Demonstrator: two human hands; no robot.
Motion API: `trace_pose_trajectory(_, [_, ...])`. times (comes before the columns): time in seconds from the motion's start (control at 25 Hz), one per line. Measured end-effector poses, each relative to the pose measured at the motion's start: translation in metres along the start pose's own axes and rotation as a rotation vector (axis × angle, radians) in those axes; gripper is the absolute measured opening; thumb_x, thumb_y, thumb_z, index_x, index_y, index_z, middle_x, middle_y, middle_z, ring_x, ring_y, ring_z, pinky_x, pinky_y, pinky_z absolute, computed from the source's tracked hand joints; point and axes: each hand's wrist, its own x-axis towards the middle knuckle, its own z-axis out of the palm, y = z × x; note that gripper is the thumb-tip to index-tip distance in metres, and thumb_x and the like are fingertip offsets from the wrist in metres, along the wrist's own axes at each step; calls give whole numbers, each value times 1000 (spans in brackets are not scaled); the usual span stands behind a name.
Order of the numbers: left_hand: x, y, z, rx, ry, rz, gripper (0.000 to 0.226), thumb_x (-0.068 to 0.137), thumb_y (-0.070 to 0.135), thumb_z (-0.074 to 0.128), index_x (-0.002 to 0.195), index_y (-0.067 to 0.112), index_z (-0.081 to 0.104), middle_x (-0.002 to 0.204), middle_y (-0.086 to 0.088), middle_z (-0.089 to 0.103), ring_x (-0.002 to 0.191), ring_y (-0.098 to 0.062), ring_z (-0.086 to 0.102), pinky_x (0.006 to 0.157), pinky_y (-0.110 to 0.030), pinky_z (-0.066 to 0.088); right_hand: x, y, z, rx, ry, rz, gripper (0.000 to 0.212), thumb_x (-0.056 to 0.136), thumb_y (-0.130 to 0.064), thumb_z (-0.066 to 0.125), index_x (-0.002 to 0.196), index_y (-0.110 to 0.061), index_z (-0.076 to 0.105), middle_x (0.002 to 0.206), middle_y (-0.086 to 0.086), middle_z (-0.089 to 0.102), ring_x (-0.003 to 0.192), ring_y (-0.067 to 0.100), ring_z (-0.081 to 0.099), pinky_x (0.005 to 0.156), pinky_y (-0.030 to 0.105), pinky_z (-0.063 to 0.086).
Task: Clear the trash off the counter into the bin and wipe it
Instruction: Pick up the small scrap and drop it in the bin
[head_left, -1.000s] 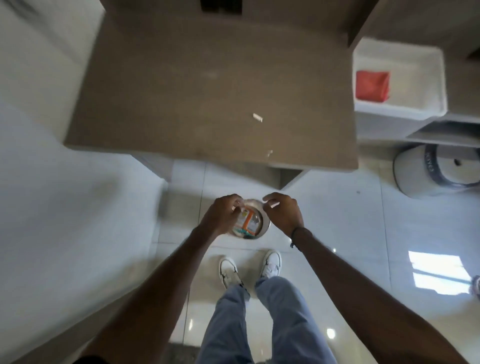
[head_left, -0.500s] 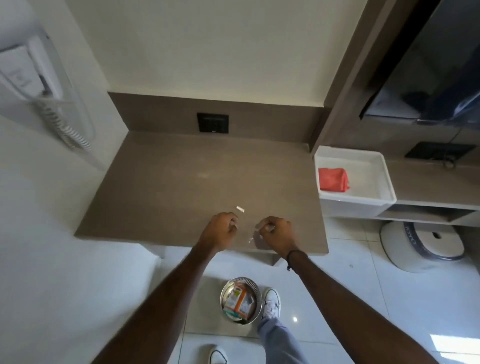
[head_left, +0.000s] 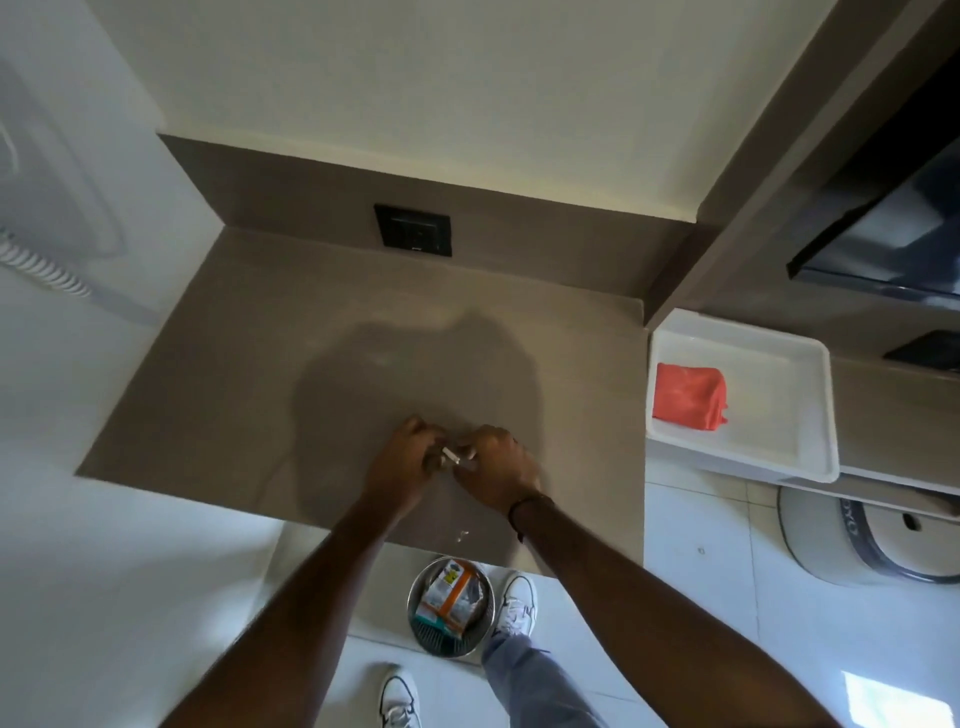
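left hand (head_left: 400, 462): curled over the desk (head_left: 249, 374), fingers pinched in toward the little white scrap (head_left: 451, 456); can't really tell if it's gripping it
right hand (head_left: 496, 467): knuckles up, touching the same scrap from the other side, fingers closed down narrow; what it actually holds is hidden
scrap: tiny white bit, right between the two hands, near the desk's front edge
crumbs (head_left: 461, 535): a couple of pale specks on the desk, closer to the edge, just beside the right wrist
bin (head_left: 450, 613): round metal one on the floor below the desk edge, orange carton inside, beside a white sneaker
red cloth (head_left: 690, 396): folded, sitting in the white tray (head_left: 789, 410) right of the desk
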Motion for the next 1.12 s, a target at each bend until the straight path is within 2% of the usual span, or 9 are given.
trace_pose_trajectory(0.2, [-14,-16,-7,196,105,41,32,86,22,74,117,13,72,117,-13,66,106,-33,66,92,-42,58,11,-6,12,-52,37,-37,26,87,-28,60,107,-18,74,116,6,68,112,29,61,88,36,52])
trace_pose_trajectory(0.36, [-50,-32,6,405,99,104,43,98,30,55,137,13,60,142,-15,58,128,-34,59,105,-45,50,-14,-2,17,17,91,57,20,80,-32,63,88,-17,74,99,3,71,94,25,66,72,31,52])
trace_pose_trajectory(0.44, [-68,-42,15,434,81,153,54,103,34,47,153,14,45,159,-15,45,146,-35,45,118,-50,40,-42,-2,24,70,153,116,18,77,-34,63,84,-20,72,91,-1,73,84,21,68,67,31,55])
trace_pose_trajectory(0.56, [-77,-55,22,458,83,206,62,104,40,36,161,18,29,171,-10,27,159,-31,25,127,-58,24,-93,-3,52,85,242,19,18,77,-31,63,89,-21,71,86,-4,73,77,17,66,68,31,57])
trace_pose_trajectory(0.68, [-72,-61,24,472,57,206,64,104,43,29,163,19,22,173,-8,20,161,-29,19,127,-60,21,-142,1,101,92,259,-17,16,80,-27,69,92,-18,73,87,-3,74,77,14,65,72,26,54])
trace_pose_trajectory(0.8, [-70,-65,24,505,29,222,65,105,46,25,164,18,19,174,-8,16,162,-30,15,128,-61,19,-171,4,139,87,153,132,24,84,-30,68,104,-18,73,101,0,76,87,16,68,75,18,48])
trace_pose_trajectory(0.92, [-67,-62,21,504,-3,222,65,105,46,25,164,19,16,175,-8,13,162,-30,12,128,-63,16,-176,5,142,189,250,255,22,85,-27,67,105,-19,72,96,-1,76,73,9,66,67,12,50])
trace_pose_trajectory(1.0, [-67,-60,20,505,-24,223,65,106,45,25,164,20,14,175,-7,10,162,-30,10,128,-63,15,-181,8,136,218,323,300,21,85,-27,67,104,-19,72,91,-3,75,65,3,61,61,3,42])
trace_pose_trajectory(1.12, [-66,-55,14,494,-70,197,65,107,45,25,165,21,8,176,-6,3,163,-29,4,129,-63,11,-193,16,117,185,393,305,17,84,-26,68,98,-20,73,85,-4,74,61,4,59,59,5,39])
